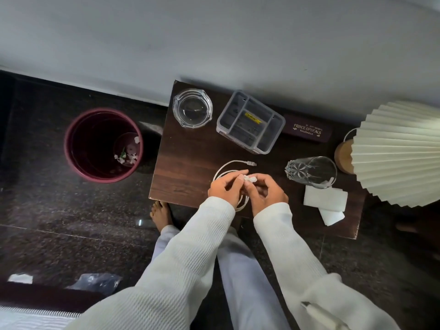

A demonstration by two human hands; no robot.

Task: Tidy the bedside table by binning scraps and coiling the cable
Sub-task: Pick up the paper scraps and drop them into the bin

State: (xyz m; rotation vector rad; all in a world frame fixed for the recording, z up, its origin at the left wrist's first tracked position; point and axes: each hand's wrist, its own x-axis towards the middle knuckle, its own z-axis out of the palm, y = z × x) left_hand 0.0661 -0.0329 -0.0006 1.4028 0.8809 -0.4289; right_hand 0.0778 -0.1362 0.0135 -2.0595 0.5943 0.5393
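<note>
A white cable (226,166) lies looped on the dark wooden bedside table (185,167), its small plug end pointing right. My left hand (225,188) and my right hand (266,190) meet over the coil near the table's front edge. Both pinch the cable's white connector end between fingertips. Part of the coil hangs between my wrists and is hidden beneath them. A maroon bin (103,145) stands on the floor left of the table with white and green scraps at its bottom.
On the table stand a glass ashtray (192,108), a grey divided organiser (250,121), a spectacles case (307,132), a drinking glass (312,171), folded white tissues (326,203) and a pleated lamp (400,151). My bare foot (162,214) is by the table's front left corner.
</note>
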